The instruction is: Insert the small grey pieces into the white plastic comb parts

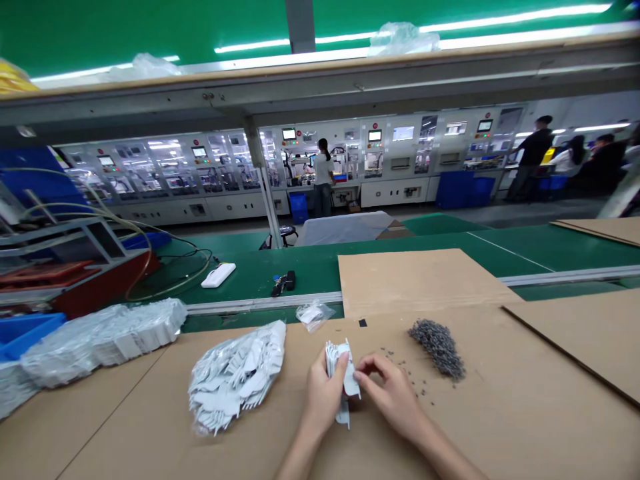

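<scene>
My left hand (pixel 321 388) is closed round a small stack of thin white plastic parts (pixel 349 380), its thumb pressed on the front one. The thumb and forefinger of my right hand (pixel 390 387) are pinched at the right edge of that stack. What lies between those fingertips is too small to make out. A pile of tiny dark grey pieces (pixel 438 349) lies to the right, with several loose ones scattered towards my right hand. On the left, a clear plastic bag (pixel 237 377) is full of similar white parts.
Cardboard (pixel 400 440) covers the bench. Wrapped stacks of white parts (pixel 105 337) and a blue bin (pixel 30 333) stand at left. A small plastic bag (pixel 314 315), keys (pixel 284 283) and a white flat device (pixel 219 275) lie farther back. People stand or sit near machines across the room.
</scene>
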### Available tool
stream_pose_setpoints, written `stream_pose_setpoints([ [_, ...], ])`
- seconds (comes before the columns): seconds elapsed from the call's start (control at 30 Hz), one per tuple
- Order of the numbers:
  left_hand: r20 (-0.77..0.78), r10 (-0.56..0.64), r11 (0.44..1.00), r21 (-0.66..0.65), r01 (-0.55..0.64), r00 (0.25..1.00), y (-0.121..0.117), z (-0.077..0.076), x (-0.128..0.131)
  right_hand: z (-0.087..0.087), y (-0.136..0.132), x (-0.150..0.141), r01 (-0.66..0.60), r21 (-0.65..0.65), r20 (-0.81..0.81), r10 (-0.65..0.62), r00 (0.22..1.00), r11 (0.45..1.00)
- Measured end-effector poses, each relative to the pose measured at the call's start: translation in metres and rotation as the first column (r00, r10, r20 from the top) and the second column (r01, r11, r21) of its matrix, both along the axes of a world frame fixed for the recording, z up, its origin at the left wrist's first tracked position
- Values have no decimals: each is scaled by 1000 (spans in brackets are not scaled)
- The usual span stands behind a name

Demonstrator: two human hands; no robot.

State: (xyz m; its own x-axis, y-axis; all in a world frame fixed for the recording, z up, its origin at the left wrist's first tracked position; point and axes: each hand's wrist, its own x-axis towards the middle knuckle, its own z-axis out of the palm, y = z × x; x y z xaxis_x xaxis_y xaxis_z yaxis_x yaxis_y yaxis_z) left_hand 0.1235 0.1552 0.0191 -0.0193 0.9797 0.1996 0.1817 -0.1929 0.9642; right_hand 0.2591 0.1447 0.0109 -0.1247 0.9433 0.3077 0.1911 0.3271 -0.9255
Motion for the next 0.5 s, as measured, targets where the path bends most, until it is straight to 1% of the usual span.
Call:
stream_pose_setpoints([
  [0.03,14,2,1000,-5,-2,1000,0,0,0,-1,1,-1,-53,-120,-119,39,992,991],
  [0.07,21,0,1000,-6,1,1000,0,1,-1,-1,2,-2,-135,-231,-242,77,967,964],
  [0.1,24,-6,1000,-5,7,1000,0,2,-1,-1,2,-2,-224,-315,-357,103,928,922],
  [0.17,29,-28,1000,-7,29,999,-1,4,-1,1,2,-2,-361,-407,-515,115,850,839],
  [0.2,35,-43,999,-13,44,998,-1,5,-1,2,2,-1,-396,-428,-560,106,822,813],
  [0.27,47,-78,996,-30,80,996,-2,7,-1,4,2,1,-417,-443,-607,77,791,794],
  [0.37,62,-116,992,-43,118,991,-3,5,-1,5,3,4,-442,-474,-622,65,780,762],
  [0.47,59,-86,995,-40,88,995,-2,1,0,1,3,5,-485,-511,-630,75,773,710],
  [0.5,55,-76,996,-41,78,996,-2,0,0,-1,3,4,-494,-514,-634,78,770,701],
])
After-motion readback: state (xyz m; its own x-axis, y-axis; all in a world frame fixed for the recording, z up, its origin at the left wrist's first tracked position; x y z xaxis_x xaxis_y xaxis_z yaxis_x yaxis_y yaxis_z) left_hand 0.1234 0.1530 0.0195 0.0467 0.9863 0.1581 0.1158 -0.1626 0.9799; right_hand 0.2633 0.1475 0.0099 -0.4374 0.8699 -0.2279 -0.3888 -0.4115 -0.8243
